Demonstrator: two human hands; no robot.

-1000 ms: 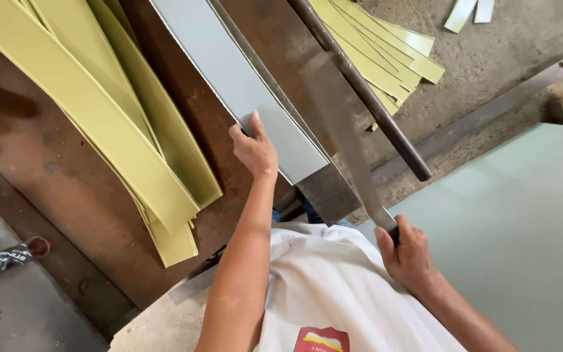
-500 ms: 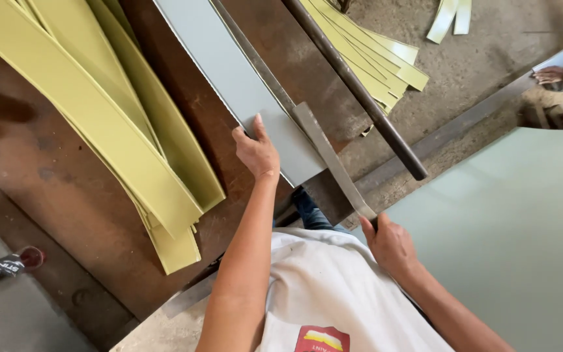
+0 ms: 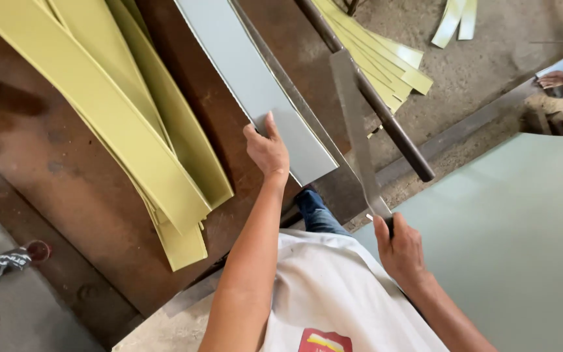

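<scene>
My left hand (image 3: 267,151) presses down on the near end of a long pale grey metal sheet strip (image 3: 249,78) that lies on a rusty brown workbench (image 3: 79,189). My right hand (image 3: 400,249) grips the handle end of a long flat steel shear blade (image 3: 358,130), which is raised away from the sheet's right edge. A dark round bar (image 3: 373,98) runs diagonally behind the blade.
A pile of long yellow-green strips (image 3: 118,124) covers the bench to the left. More yellow-green offcuts (image 3: 386,62) lie on the concrete floor beyond the bar. A large pale green sheet (image 3: 516,248) fills the right side. Another person's hand (image 3: 555,79) shows at the far right.
The shear blade has swung up and to the right, away from the grey strip's edge. My left hand has stayed pressed on the strip.
</scene>
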